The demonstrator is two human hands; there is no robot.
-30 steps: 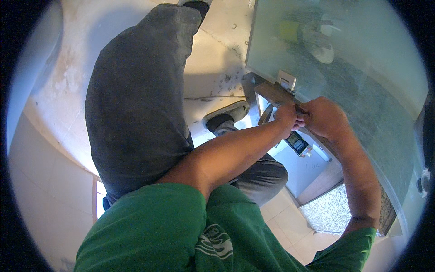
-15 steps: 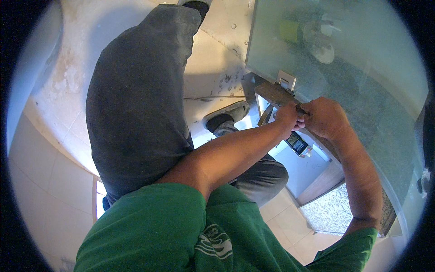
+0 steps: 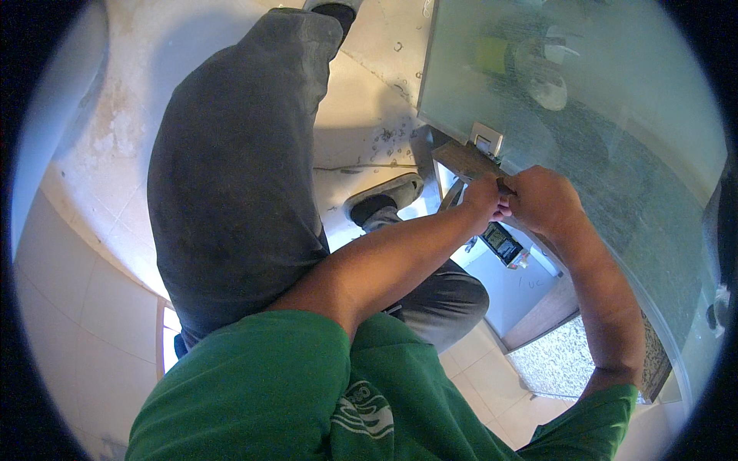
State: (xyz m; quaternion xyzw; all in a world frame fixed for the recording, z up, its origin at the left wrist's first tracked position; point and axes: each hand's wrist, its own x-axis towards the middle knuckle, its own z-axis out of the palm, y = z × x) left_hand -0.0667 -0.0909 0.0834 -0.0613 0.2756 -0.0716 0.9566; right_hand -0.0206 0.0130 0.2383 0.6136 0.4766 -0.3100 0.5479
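My left hand (image 3: 483, 200) and my right hand (image 3: 547, 203) meet over the brown edge of a low cabinet, at the foot of a frosted glass panel (image 3: 607, 146). Both hands are closed around a small dark piece (image 3: 504, 187) that shows between them; most of it is hidden by the fingers, so I cannot tell its kind. Just beyond the hands, a square metal clamp (image 3: 487, 140) sits at the panel's edge, above the brown board (image 3: 463, 160). Below my hands, a black rectangular device (image 3: 502, 244) lies against a pale surface.
A speckled stone slab (image 3: 550, 361) stands under my right forearm. My bent legs in dark trousers (image 3: 231, 169) fill the left side, and my slippered foot (image 3: 384, 196) rests on the tiled floor (image 3: 361, 127), which has dark spots. Blurred pale and green shapes show through the glass.
Both hands have shifted slightly to the left along the brown edge, still closed together on the dark piece. The black device shows a little more beneath them.
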